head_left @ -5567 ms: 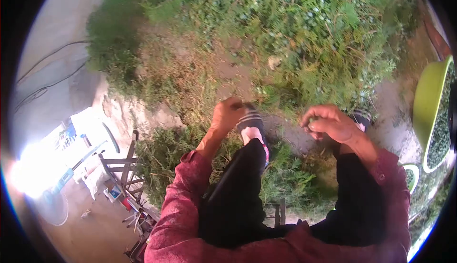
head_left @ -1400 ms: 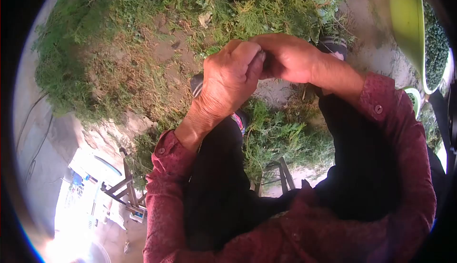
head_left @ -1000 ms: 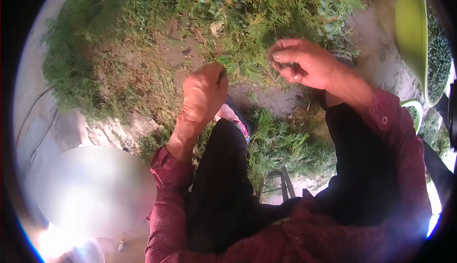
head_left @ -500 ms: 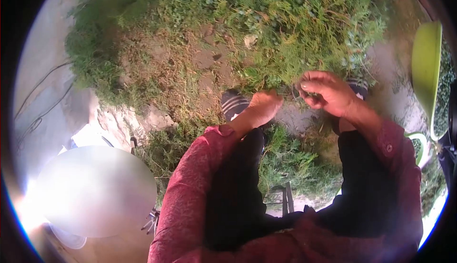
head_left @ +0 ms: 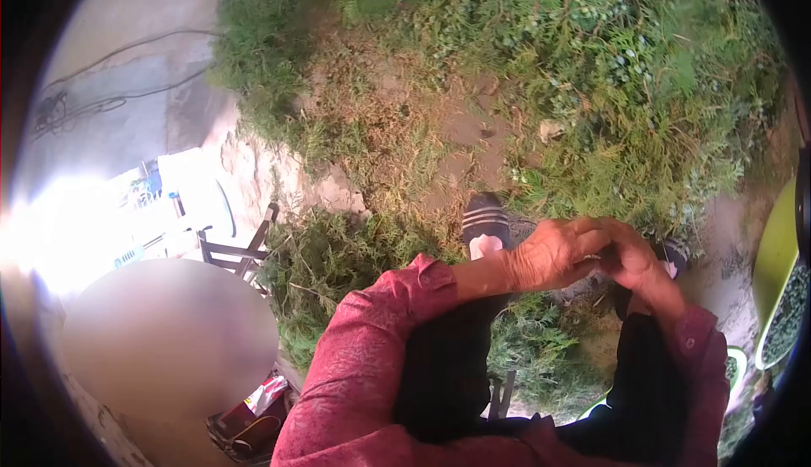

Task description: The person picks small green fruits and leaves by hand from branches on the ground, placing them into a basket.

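Both hands meet above the gap between the knees. My left hand (head_left: 553, 256) reaches in from the left with its fingers bent against the other hand. Curled towards it from the right is my right hand (head_left: 632, 257). Something small and pale shows between the fingertips, too small to name. Cut green branches (head_left: 541, 336) lie on the ground below the hands. Beyond them spreads a large heap of green foliage (head_left: 591, 70).
A yellow-green basin (head_left: 775, 251) holding small green pieces stands at the right. Dark cables (head_left: 101, 103) cross the pale ground at upper left. A dark-framed stool (head_left: 232, 251) is at left, near a blurred round shape. Striped shoes (head_left: 486, 215) rest on the ground.
My hands were apart and have come together, fingers touching. The view has shifted, so the foliage sits further right and the stool at left shows more.
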Demonstrator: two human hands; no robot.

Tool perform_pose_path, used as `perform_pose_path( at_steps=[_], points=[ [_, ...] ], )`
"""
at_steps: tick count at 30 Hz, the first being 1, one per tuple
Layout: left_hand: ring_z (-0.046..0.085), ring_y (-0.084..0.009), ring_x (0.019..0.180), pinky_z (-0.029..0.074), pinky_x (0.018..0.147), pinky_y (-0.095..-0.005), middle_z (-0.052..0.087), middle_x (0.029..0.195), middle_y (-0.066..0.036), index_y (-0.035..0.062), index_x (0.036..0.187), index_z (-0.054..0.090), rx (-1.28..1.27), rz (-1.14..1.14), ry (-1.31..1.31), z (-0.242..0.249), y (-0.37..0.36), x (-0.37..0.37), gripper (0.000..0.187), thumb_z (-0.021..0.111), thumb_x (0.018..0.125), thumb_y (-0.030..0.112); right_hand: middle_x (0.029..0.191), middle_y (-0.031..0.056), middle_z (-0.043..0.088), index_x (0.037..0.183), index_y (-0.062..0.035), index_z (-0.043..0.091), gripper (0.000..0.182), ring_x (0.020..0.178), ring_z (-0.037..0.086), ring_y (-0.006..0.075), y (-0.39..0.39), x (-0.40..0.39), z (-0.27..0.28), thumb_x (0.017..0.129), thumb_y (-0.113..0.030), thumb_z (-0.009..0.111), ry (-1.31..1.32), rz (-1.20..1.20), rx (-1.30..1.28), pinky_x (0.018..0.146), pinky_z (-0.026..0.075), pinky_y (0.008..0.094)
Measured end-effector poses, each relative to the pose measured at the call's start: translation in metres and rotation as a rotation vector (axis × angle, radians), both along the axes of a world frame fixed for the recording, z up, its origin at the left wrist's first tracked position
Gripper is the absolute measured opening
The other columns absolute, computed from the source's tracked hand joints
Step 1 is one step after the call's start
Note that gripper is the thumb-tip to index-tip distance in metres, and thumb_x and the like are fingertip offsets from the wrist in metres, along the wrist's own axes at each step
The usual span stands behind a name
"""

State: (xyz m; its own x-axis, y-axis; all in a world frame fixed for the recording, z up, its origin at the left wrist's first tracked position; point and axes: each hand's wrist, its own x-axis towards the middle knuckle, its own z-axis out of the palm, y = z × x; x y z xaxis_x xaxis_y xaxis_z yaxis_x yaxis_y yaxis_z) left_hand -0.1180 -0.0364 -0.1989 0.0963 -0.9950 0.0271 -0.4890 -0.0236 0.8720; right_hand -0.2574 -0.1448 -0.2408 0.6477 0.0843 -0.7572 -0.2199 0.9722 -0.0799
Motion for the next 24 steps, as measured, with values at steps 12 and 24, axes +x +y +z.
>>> perform_pose_path(
  at_steps=[12,24],
  points=[
    [0.054,-0.0312,0.093,0.043,0.079,-0.0387,0.059,0.094,-0.017,0.0069,0.103,0.059,0.645,0.94,-0.668,-0.107,0.112,0.245,0.034,0.059,0.072,0.02,0.08,0.0045,0.06,0.085,-0.0064,0.057,0.019,0.062,0.055,0.0121,-0.013,0.007,0.002,0.083,-0.026,0.058,-0.038,0.38,-0.22,0.051,0.044,0.0243],
    [0.06,-0.0305,0.083,0.047,0.072,-0.0377,0.062,0.088,-0.016,0.0106,0.1,0.059,0.922,1.171,-0.378,-0.134,0.1,0.272,0.03,0.059,0.072,0.02,0.077,0.0032,0.06,0.086,-0.0046,0.058,0.02,0.059,0.055,0.012,-0.021,0.027,0.004,0.083,-0.024,0.057,0.039,0.4,-0.222,0.053,0.045,0.0247]
  ],
)
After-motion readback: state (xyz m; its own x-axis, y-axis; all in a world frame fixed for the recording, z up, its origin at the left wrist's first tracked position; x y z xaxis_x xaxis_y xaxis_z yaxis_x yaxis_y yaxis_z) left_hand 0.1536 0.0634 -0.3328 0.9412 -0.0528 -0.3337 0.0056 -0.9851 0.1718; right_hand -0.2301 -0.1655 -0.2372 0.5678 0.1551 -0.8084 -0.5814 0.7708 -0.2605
